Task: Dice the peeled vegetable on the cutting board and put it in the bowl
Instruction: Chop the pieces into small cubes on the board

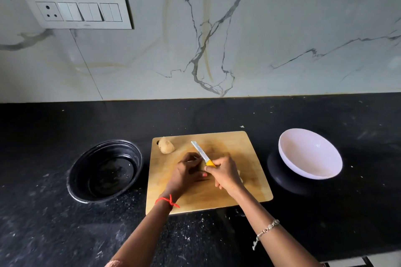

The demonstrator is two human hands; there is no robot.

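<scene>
Two hands meet at the middle of the cutting board (249, 188). The right hand (226, 172) grips the knife (202, 154) by its yellow handle, the blade slanting toward the upper left over the left hand (187, 172). That hand's fingers curl down, but I cannot tell what they hold. Only a pale vegetable sliver (240, 175) shows just right of the knife hand. A tan vegetable lump (166, 145) lies apart at the board's upper-left corner. The white bowl (310, 154) sits right of the board, nearer the right hand.
</scene>
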